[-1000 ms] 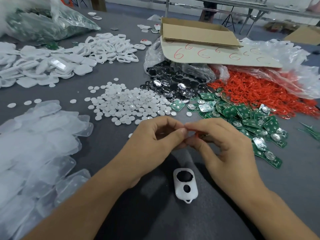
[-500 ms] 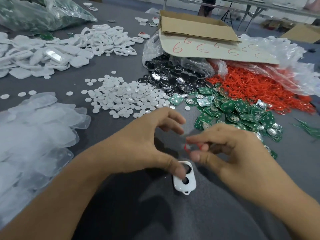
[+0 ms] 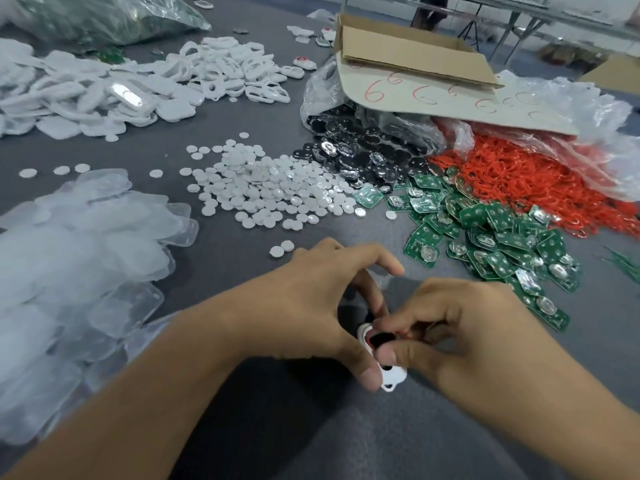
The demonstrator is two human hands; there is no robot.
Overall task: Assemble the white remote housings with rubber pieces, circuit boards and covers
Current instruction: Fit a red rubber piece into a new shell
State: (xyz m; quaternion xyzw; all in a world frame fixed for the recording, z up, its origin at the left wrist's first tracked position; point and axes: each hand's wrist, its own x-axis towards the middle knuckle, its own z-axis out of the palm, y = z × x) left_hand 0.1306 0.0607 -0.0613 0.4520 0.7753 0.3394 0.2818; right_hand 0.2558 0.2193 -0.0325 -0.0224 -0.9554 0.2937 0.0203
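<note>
The white plastic remote housing (image 3: 393,375) lies on the grey tabletop (image 3: 242,258), nearer the person than the heap of green circuit boards (image 3: 491,244). Its long axis runs away from the person, and both hands hide most of it. The left hand (image 3: 311,306) arches over it, thumb and fingers gripping it. The right hand (image 3: 478,334) pinches a thin red rubber piece (image 3: 403,331), barely visible, at its opening.

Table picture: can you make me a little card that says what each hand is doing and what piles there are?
Left hand: holds the white housing by its edges
Right hand: pinches a red rubber piece at the housing's big hole
Near left pile: clear covers
Middle pile: white discs
Right piles: green circuit boards, with red rubber pieces behind them
Far left pile: more white housings
</note>
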